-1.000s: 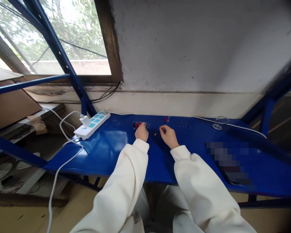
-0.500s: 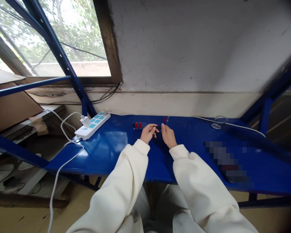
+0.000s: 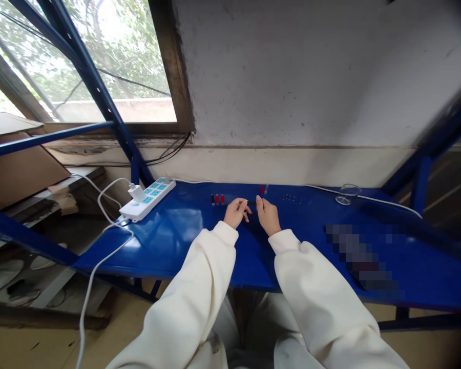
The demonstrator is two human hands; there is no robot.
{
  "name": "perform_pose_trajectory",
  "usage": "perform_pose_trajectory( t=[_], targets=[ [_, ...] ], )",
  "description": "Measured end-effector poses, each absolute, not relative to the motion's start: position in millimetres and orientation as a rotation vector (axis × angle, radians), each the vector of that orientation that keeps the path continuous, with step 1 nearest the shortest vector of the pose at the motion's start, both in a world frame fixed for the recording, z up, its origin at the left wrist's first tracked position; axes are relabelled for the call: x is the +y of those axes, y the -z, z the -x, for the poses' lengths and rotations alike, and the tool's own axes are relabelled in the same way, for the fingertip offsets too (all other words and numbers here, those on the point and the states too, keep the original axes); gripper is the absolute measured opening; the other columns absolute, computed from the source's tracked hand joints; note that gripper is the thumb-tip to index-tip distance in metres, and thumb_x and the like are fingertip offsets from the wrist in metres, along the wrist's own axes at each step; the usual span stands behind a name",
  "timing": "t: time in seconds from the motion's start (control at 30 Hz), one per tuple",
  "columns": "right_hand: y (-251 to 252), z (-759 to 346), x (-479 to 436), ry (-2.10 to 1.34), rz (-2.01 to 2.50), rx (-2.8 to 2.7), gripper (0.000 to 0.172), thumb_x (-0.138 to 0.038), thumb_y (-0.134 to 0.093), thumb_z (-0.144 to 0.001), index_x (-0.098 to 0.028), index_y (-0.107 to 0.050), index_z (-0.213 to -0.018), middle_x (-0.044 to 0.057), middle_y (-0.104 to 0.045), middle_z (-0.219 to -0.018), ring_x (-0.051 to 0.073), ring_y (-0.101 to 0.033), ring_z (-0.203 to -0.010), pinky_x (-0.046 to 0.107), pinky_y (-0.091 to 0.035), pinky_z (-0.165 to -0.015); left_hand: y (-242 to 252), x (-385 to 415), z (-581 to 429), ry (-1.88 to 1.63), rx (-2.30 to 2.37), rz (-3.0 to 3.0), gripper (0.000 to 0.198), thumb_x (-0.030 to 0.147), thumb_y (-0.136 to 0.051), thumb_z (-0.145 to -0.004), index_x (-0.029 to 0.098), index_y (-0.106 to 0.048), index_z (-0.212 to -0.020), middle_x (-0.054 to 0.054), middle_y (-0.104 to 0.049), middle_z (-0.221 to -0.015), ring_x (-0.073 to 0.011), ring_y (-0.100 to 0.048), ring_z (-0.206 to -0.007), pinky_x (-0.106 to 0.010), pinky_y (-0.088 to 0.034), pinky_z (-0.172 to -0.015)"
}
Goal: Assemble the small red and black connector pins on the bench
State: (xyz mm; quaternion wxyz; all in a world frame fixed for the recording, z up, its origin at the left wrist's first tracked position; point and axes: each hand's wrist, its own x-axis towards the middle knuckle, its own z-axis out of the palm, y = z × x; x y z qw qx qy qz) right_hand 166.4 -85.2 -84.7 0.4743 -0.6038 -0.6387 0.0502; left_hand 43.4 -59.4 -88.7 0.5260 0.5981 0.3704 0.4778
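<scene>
Between my left hand (image 3: 235, 212) and my right hand (image 3: 268, 215) there is a small, dark, slim piece (image 3: 252, 203), held level above the table. My left thumb and fingertips pinch one end. On the other end my right thumb and curled fingers are closed. Too little of it shows to tell its kind. Just left of my left hand stand a small black tube (image 3: 212, 199) and two red tubes (image 3: 219, 199). Beyond my right hand are a red piece (image 3: 262, 189) and a clear slim piece (image 3: 267, 189).
Several tiny clear pieces (image 3: 288, 198) lie right of my hands on the blue table (image 3: 299, 241). A clear glass container (image 3: 344, 197) sits farther right, a pixelated dark object (image 3: 359, 259) nearer. At left is a white power strip (image 3: 148, 199) with a trailing cable (image 3: 87, 292).
Both hands stay in nearly the same place, still on the dark piece. My left fingers have shifted slightly. Nothing on the table has moved.
</scene>
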Motion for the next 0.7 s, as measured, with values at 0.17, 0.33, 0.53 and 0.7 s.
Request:
perform_pose_trajectory(
  t=[0.17, 0.33, 0.53, 0.7],
  targets=[
    [85.1, -165.4, -85.8, -0.108, 1.454, -1.582, 0.041, -0.043, -0.027, -0.088, -0.020, -0.042, -0.057, 0.000, -0.046, -0.050, 0.011, -0.041, -0.046, 0.023, -0.028, -0.050, 93.5, -57.0, -43.7, -1.176, 0.915, -1.460, 0.031, 0.045, -0.042, -0.081, 0.015, -0.046, -0.073, 0.003, -0.055, -0.056, -0.0050, -0.047, -0.032, -0.017, -0.029, -0.036],
    [86.1, -164.6, -86.5, -0.108, 1.428, -1.606, 0.041, -0.044, -0.027, -0.088, -0.020, -0.040, -0.057, -0.001, -0.044, -0.049, 0.010, -0.039, -0.046, 0.023, -0.027, -0.050, 93.6, -56.8, -43.8, -1.189, 0.952, -1.363, 0.038, 0.049, -0.041, -0.080, 0.015, -0.043, -0.062, 0.002, -0.053, -0.050, -0.0055, -0.045, -0.032, -0.018, -0.028, -0.035],
    [84.3, -163.1, -87.8, -0.130, 1.375, -1.626, 0.041, -0.043, -0.028, -0.088, -0.020, -0.040, -0.056, -0.002, -0.043, -0.049, 0.010, -0.040, -0.046, 0.023, -0.028, -0.050, 90.3, -58.1, -43.4, -1.211, 1.009, -1.306, 0.043, 0.052, -0.041, -0.078, 0.015, -0.043, -0.056, 0.002, -0.050, -0.045, -0.0059, -0.044, -0.032, -0.019, -0.029, -0.036],
    [82.2, -162.7, -89.2, -0.132, 1.345, -1.630, 0.040, -0.042, -0.029, -0.088, -0.020, -0.040, -0.056, -0.002, -0.044, -0.049, 0.010, -0.040, -0.047, 0.022, -0.029, -0.051, 85.3, -61.1, -42.4, -1.235, 1.024, -1.283, 0.045, 0.052, -0.043, -0.077, 0.014, -0.045, -0.052, 0.001, -0.050, -0.043, -0.0059, -0.043, -0.033, -0.019, -0.029, -0.037]
  ],
)
